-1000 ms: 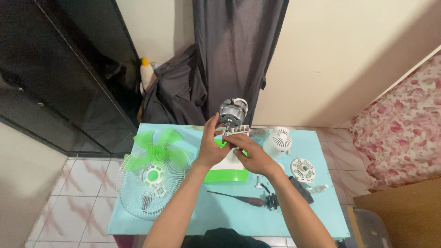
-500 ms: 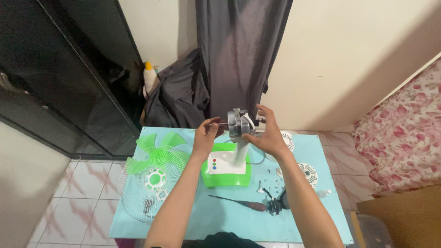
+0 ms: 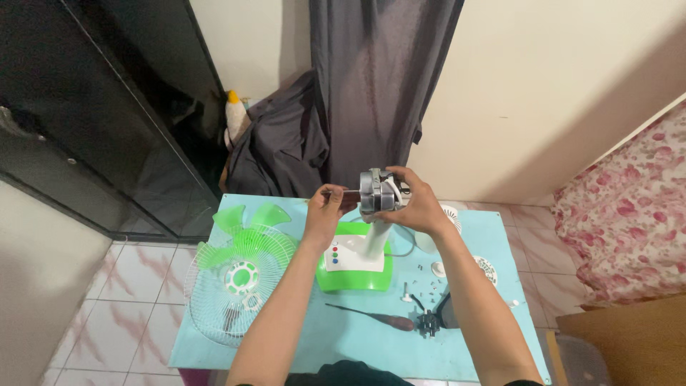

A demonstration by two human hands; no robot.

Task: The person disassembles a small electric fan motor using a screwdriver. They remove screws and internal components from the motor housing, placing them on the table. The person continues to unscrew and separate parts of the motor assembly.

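At the far left of the light blue counter (image 3: 214, 336) lies a white wire fan guard (image 3: 207, 293), with the green fan blade (image 3: 243, 239) resting on top of it. Just right of these, the left hand (image 3: 325, 213) is raised above the counter, its fingertips pinched on the thin motor shaft (image 3: 346, 193) that sticks out sideways. The shaft belongs to the bare grey fan motor (image 3: 377, 191), which sits atop the white neck of the green and white fan base (image 3: 354, 261) standing mid-counter. The right hand (image 3: 418, 207) wraps around the back of the motor, fingers curled and clamped on it.

To do this well, the right hand should probably hold the motor firm so the neck does not rock, while the left keeps its pinch in line with the shaft, not bending it sideways.

In front of the base lies a dark-handled screwdriver (image 3: 375, 316); to its right, small screws (image 3: 432, 286) and a black part (image 3: 436, 318) lie scattered, near round white covers (image 3: 486, 268).
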